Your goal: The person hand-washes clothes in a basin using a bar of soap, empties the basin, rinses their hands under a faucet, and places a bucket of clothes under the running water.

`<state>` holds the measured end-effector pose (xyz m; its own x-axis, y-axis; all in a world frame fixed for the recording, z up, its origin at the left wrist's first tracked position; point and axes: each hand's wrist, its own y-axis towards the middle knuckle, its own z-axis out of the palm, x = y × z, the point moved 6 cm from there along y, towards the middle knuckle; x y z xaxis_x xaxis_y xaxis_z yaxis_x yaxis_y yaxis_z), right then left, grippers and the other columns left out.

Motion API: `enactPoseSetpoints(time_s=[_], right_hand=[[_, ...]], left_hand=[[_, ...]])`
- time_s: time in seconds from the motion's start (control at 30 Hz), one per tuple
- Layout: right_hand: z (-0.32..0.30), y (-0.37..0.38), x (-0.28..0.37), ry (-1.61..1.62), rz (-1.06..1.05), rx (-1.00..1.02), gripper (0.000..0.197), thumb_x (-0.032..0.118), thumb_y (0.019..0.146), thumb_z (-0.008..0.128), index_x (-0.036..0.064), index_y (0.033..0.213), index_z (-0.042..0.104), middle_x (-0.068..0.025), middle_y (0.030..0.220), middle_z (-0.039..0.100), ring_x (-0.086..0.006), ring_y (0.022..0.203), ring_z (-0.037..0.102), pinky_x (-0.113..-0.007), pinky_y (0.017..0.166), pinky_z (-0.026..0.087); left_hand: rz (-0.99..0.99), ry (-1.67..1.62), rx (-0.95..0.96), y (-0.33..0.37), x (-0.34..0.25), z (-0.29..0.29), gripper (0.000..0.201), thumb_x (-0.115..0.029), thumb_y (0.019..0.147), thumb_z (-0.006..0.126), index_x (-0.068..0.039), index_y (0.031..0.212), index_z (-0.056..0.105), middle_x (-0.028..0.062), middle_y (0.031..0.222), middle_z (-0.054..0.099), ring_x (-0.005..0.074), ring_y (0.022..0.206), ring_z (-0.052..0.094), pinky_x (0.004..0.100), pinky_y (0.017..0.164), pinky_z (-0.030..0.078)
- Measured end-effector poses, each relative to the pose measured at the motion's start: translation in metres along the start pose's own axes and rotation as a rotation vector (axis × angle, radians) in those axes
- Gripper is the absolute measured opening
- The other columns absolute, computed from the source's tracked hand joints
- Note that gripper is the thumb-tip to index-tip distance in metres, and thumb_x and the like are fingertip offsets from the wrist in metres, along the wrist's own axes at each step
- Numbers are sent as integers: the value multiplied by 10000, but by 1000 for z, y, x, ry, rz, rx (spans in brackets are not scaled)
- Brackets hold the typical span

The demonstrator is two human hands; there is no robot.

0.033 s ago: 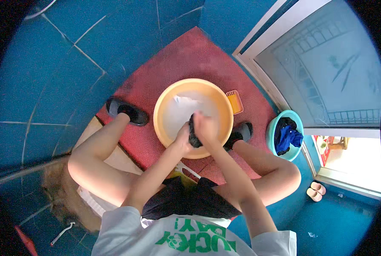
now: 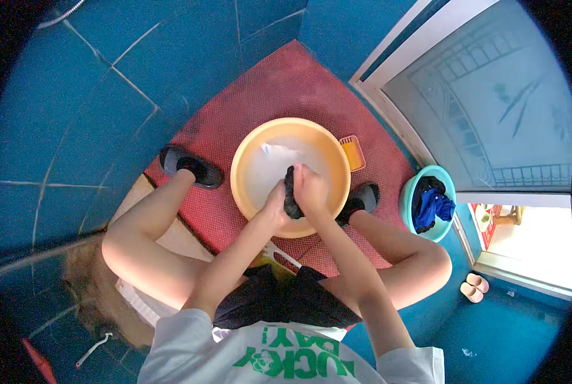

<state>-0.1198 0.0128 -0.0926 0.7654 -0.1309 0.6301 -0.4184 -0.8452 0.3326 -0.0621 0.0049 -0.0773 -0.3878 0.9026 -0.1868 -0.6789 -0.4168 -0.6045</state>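
Head view: the person squats over a round yellow basin (image 2: pixel 247 185) that sits near the middle of a red textured mat (image 2: pixel 279 83) laid on a blue tiled floor (image 2: pixel 81 102). The basin holds pale soapy water, with a bit of white cloth (image 2: pixel 278 153) showing at its far side.

Both hands meet above the near half of the basin. The left hand (image 2: pixel 274 206) and the right hand (image 2: pixel 311 191) are closed tight around 1 dark wet garment (image 2: pixel 292 195), which stands bunched and roughly upright between them; the palms press it from either side, so only a narrow dark strip shows. The garment is over the water, near the basin's near rim.

2 feet in dark slippers rest on the mat: the left slipper (image 2: pixel 190 166) just beside the basin's left edge, the right slipper (image 2: pixel 361 200) at its right edge. A small orange scrubbing brush (image 2: pixel 352 153) lies on the mat touching the basin's right rim.

Off the mat's right edge, by a frosted glass door (image 2: pixel 484 102), stands a teal bucket (image 2: pixel 406 198) holding blue and dark clothes (image 2: pixel 432 206). A pair of pale slippers (image 2: pixel 471 288) lies on the floor further right.
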Motion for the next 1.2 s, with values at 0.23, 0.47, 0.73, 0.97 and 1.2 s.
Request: enactPoseSetpoints(time_s=[0.23,0.47,0.73,0.97,1.2], right_hand=[[-47,51,68,-65,-86,125,296,225,810,440,64,564,472,-138,484,478,-277,428,497,-356,407,384],[-38,49,-1,303,427,63,275,270,834,411,34,759,531,-189,684,516,-215,629,540,-322,571,408],[-11,20,-62,1130,1084,17,190,178,816,474,32,926,526,-35,856,534,-132,808,500,-258,718,401],[13,-22,-34,1362,1115,131,392,245,804,498,78,1143,394,-36,1010,500,-168,912,487,-288,777,403],[27,-18,16,1821,1347,-17,459,408,806,433,88,1131,387,-41,1026,495,-173,921,485,-301,750,412]], left_hand=[[-17,-47,68,-4,1,-6,283,-270,850,305,-64,919,486,55,853,544,156,731,546,278,663,463],[113,-2,-47,4,-34,-8,298,-254,863,288,-52,957,487,52,899,547,187,792,547,311,733,445],[568,485,-374,17,-89,-62,206,-199,820,376,-77,954,473,48,896,511,186,771,502,295,711,410],[239,-66,-211,38,-67,-30,326,-395,801,348,-89,830,457,70,786,535,212,760,545,362,711,445],[110,31,-252,57,-28,-52,196,-302,793,422,-120,823,488,65,767,548,215,664,549,329,634,464]])
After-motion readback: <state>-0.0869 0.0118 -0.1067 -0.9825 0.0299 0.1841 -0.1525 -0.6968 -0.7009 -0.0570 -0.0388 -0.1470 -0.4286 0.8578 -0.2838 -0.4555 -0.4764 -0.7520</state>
